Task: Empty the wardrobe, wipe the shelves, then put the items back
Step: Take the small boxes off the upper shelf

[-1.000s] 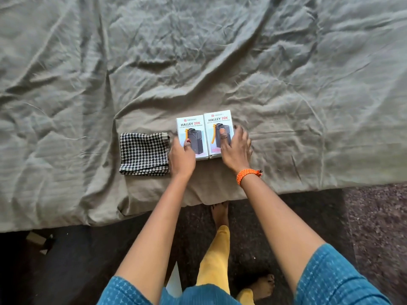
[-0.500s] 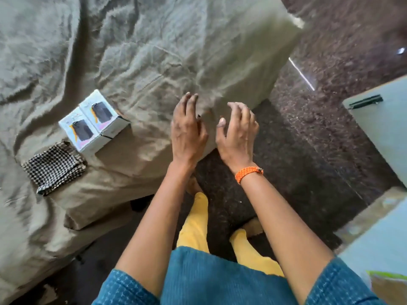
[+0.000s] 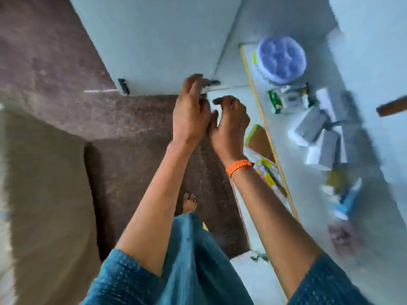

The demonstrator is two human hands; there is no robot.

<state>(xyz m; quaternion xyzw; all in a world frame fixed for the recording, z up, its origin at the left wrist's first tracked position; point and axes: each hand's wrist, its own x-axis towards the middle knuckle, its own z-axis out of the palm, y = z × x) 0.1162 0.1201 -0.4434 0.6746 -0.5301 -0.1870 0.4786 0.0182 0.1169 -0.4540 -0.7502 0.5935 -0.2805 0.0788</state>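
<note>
i see my left hand [image 3: 191,111] and right hand [image 3: 230,126] empty, fingers loosely curled, beside the wardrobe shelf [image 3: 286,150] with blurred boxes [image 3: 317,137].

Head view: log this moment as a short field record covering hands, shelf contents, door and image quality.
left hand: empty, fingers loosely curled, raised in front of the wardrobe
right hand: empty, fingers curled, orange wristband on the wrist
wardrobe shelf: still holds items
shelf contents: round tub with purple lid; cluster of small white and grey boxes; blurred packets nearer the camera
wardrobe door: open, pale blue
floor: dark speckled
image quality: heavy motion blur, labels unreadable
</note>
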